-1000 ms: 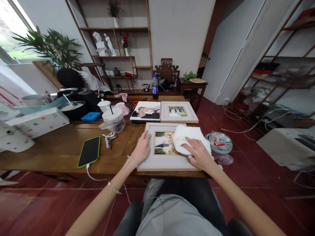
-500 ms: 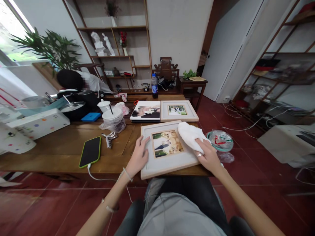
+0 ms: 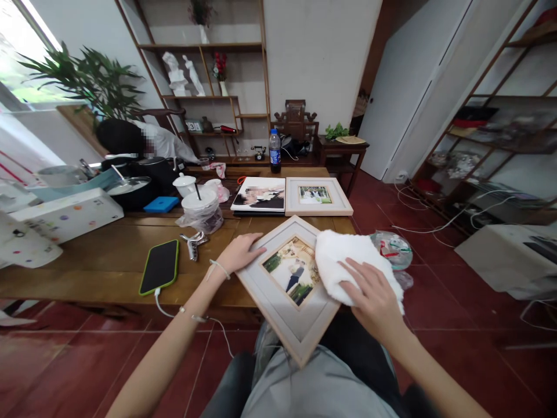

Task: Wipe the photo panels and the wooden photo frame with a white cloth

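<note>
A light wooden picture frame [image 3: 299, 334] with a pale mat and a small couple photo lies turned corner-on, its lower corner jutting past the table edge over my lap. At its left corner, my left hand [image 3: 241, 252] grips the rim, thumb on the face and the other fingers partly hidden. My right hand [image 3: 369, 293] presses a fluffy white cloth [image 3: 335, 255] against the right side, fingers spread over the fabric. The cloth covers that side of the frame and hangs beyond it.
Behind are a second framed photo [image 3: 339, 200] and a photo album [image 3: 261, 203]. To the left lie a charging phone [image 3: 159, 267], a silver clip-like object [image 3: 194, 244], a bagged lidded cup [image 3: 201, 212] and a blue box [image 3: 161, 204]. A person [image 3: 161, 139] leans at the far left.
The picture frame has been turned clockwise until one corner points at my lap. My left hand has moved up and left with it; my right hand and the cloth have come lower.
</note>
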The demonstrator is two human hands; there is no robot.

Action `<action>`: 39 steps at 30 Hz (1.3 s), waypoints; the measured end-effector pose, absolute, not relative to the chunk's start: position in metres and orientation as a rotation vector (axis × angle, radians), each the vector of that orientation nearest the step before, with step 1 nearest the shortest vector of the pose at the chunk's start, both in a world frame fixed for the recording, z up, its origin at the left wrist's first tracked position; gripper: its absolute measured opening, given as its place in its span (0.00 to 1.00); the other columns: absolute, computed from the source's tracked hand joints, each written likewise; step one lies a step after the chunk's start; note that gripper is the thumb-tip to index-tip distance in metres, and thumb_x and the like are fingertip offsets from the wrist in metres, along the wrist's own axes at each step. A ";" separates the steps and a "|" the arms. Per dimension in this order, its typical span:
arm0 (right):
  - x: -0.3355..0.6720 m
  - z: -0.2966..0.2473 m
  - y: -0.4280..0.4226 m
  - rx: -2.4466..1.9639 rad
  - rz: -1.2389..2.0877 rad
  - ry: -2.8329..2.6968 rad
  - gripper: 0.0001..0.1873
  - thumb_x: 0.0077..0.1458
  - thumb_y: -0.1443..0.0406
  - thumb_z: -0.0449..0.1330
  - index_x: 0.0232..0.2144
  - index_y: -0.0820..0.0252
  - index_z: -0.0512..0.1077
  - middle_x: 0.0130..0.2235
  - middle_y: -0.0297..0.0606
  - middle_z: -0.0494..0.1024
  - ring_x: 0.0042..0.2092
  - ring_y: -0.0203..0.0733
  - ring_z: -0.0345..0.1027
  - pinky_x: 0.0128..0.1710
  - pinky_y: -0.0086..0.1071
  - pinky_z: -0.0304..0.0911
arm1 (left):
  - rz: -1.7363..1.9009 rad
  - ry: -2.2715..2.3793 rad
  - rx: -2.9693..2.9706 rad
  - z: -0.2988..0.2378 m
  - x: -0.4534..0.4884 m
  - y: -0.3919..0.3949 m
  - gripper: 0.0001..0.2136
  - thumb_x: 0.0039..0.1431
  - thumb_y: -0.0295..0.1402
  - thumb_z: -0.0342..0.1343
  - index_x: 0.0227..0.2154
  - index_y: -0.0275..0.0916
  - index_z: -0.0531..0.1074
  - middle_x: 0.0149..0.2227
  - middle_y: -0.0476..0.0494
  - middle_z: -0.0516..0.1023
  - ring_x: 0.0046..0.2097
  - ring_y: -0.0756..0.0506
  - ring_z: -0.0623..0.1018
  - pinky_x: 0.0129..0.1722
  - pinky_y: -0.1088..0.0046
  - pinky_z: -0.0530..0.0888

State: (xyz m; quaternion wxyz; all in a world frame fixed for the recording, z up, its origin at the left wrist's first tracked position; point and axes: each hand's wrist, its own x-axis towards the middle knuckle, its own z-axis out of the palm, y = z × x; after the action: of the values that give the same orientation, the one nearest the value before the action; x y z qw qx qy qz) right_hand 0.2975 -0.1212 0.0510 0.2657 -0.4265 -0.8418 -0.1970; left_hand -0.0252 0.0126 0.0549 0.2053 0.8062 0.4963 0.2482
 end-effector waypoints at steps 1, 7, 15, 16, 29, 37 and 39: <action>0.295 0.048 -0.123 -1.160 -0.517 -2.297 0.20 0.44 0.79 0.48 0.37 0.59 0.70 0.54 0.43 0.67 0.58 0.51 0.53 0.53 0.50 0.54 | 0.686 1.374 2.241 0.053 -0.024 0.017 0.15 0.49 0.41 0.55 0.38 0.39 0.73 0.39 0.40 0.76 0.42 0.39 0.74 0.47 0.67 0.66; 0.306 0.048 -0.112 -1.184 -0.532 -2.116 0.21 0.43 0.78 0.48 0.38 0.60 0.71 0.53 0.45 0.68 0.56 0.50 0.56 0.51 0.48 0.58 | 0.579 1.724 2.329 0.037 -0.014 -0.013 0.14 0.60 0.38 0.42 0.29 0.36 0.69 0.32 0.36 0.73 0.38 0.39 0.74 0.42 0.64 0.67; 0.282 0.047 -0.084 -1.334 -0.244 -2.258 0.32 0.37 0.78 0.48 0.48 0.60 0.66 0.53 0.47 0.67 0.57 0.52 0.54 0.54 0.52 0.52 | 0.612 2.113 2.064 0.024 0.007 -0.039 0.15 0.61 0.34 0.39 0.38 0.28 0.67 0.38 0.27 0.69 0.41 0.35 0.73 0.40 0.58 0.69; 0.279 0.045 -0.078 -1.331 -0.219 -2.264 0.33 0.36 0.79 0.48 0.47 0.60 0.67 0.53 0.46 0.66 0.58 0.52 0.52 0.55 0.54 0.48 | 0.685 2.083 2.071 0.023 0.008 -0.038 0.15 0.60 0.33 0.40 0.41 0.27 0.65 0.40 0.27 0.69 0.43 0.35 0.72 0.42 0.57 0.68; 0.293 0.042 -0.052 -1.276 -0.094 -2.348 0.33 0.34 0.80 0.46 0.45 0.61 0.68 0.53 0.48 0.66 0.59 0.47 0.50 0.57 0.54 0.40 | 0.844 1.079 2.498 0.041 -0.005 -0.013 0.18 0.57 0.26 0.44 0.49 0.38 0.66 0.58 0.38 0.60 0.60 0.43 0.58 0.59 0.58 0.56; 0.297 0.036 -0.045 -1.238 -0.083 -2.263 0.31 0.32 0.79 0.47 0.41 0.60 0.70 0.53 0.46 0.67 0.58 0.46 0.53 0.58 0.52 0.40 | 0.935 1.150 2.453 0.019 -0.003 0.011 0.17 0.58 0.28 0.43 0.50 0.36 0.66 0.56 0.37 0.63 0.60 0.43 0.58 0.60 0.57 0.54; 0.297 0.034 -0.044 -1.229 -0.077 -2.215 0.30 0.33 0.79 0.47 0.41 0.60 0.70 0.53 0.46 0.67 0.58 0.46 0.54 0.58 0.52 0.40 | 0.968 1.159 2.431 0.014 -0.004 0.012 0.18 0.58 0.29 0.43 0.52 0.35 0.64 0.56 0.36 0.62 0.60 0.42 0.59 0.60 0.57 0.55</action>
State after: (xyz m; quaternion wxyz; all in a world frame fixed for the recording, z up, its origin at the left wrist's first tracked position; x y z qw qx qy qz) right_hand 0.2967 -0.0444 0.0335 0.2989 -0.4629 -0.8340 -0.0290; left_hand -0.0042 0.0116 0.0140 0.1395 0.8411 0.4011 0.3351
